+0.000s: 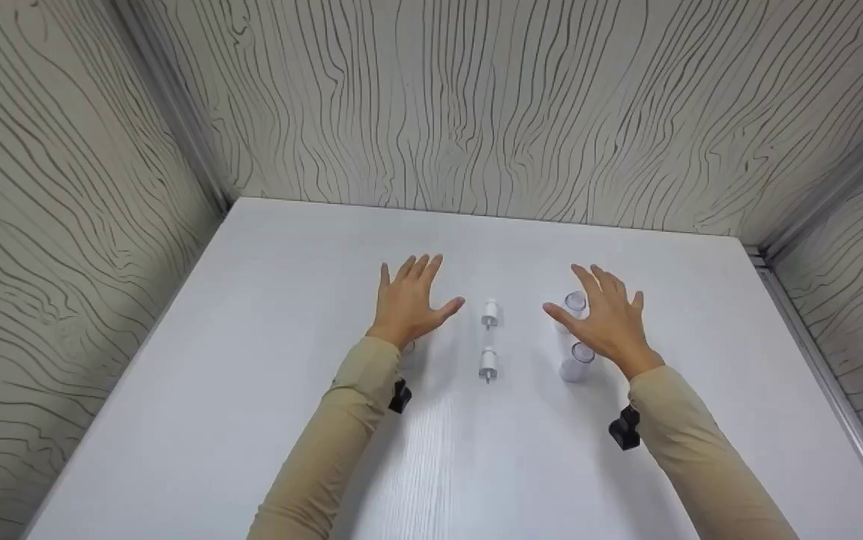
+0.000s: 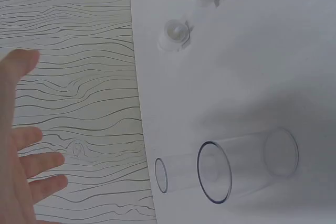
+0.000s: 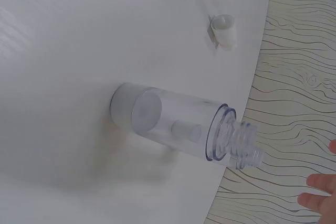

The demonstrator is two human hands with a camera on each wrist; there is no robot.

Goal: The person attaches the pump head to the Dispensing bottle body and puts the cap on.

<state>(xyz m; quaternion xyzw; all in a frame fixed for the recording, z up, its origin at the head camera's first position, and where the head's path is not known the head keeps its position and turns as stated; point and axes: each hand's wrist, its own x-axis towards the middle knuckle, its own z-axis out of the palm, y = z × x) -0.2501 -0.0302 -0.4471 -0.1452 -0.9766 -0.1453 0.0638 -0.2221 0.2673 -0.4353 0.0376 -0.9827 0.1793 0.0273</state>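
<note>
My left hand [image 1: 406, 304] hovers over the left part of the white table, fingers spread and holding nothing. Below it stand two clear open-topped cylinders, a nearer one [image 2: 247, 161] and a farther one [image 2: 181, 174]; in the head view the hand and sleeve mostly hide them. My right hand [image 1: 609, 322], also spread and holding nothing, hangs above two clear bottles with threaded necks. The nearer bottle [image 3: 178, 121] has a white base; the farther bottle [image 1: 575, 301] is partly behind my fingers. Between the hands sit two white pump heads, one farther [image 1: 490, 313], one nearer [image 1: 488, 363].
The white table [image 1: 251, 420] meets a wood-patterned wall [image 1: 446, 112] at its back edge. Similar panels with metal frame posts [image 1: 176, 112] flank it left and right. Black wrist devices [image 1: 624, 429] hang under both sleeves.
</note>
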